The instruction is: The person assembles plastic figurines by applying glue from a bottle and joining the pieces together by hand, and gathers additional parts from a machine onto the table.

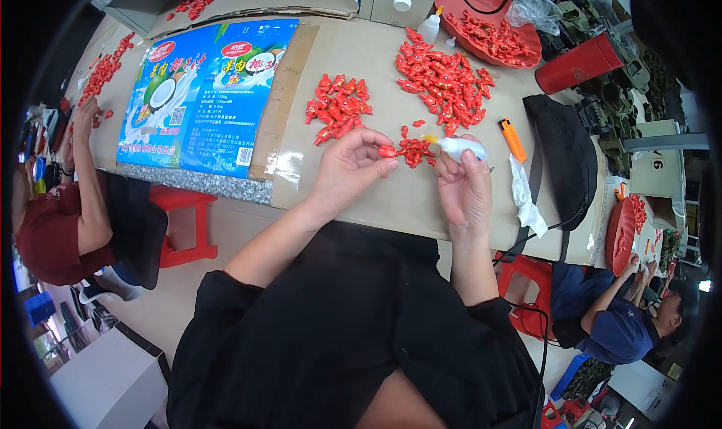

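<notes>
A small red piece (386, 151) is pinched in the fingers of the left hand (347, 164) above the worktop (361, 60). A white glue bottle (460, 148) is gripped by the right hand (465, 188), its yellow tip pointed toward the piece. Red pieces (444, 79) are heaped beyond.

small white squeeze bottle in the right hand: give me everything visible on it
The squeeze bottle is small, white and looks like soft plastic, with a yellowish pointed nozzle at its left end. It lies nearly level, nozzle aimed left toward the small red piece pinched in the left hand. The right hand grips its body from below, fingers wrapped over it. It is held above the table, touching nothing else. Contents cannot be seen.
</notes>
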Motion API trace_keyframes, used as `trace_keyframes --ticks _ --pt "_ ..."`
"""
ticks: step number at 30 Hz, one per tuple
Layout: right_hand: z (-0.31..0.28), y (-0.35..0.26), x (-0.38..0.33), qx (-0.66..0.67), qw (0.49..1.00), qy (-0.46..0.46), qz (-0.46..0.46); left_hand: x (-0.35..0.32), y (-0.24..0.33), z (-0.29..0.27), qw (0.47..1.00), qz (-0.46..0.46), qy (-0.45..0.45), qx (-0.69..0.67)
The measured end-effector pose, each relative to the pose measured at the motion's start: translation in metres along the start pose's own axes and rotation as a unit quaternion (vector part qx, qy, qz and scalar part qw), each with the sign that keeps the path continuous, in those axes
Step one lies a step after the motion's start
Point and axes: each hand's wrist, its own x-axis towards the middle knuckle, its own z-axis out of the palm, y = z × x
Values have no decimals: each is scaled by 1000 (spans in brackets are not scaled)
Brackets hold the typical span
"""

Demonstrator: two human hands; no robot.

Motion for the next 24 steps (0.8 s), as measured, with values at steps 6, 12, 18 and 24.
trace_keyframes --ticks 6,12,18,24 --pt "0 6 -4 -97 994 -8 -43 -6 -2 -1 1000 8 13 0" --pt "11 5 -6 -146 987 -6 -72 -4 -6 1 998 47 35 13" --pt "10 10 -2 -185 975 6 -123 9 2 7 996 34 73 43" --pt "9 15 -5 -213 964 -3 -159 1 -5 3 995 49 72 57"
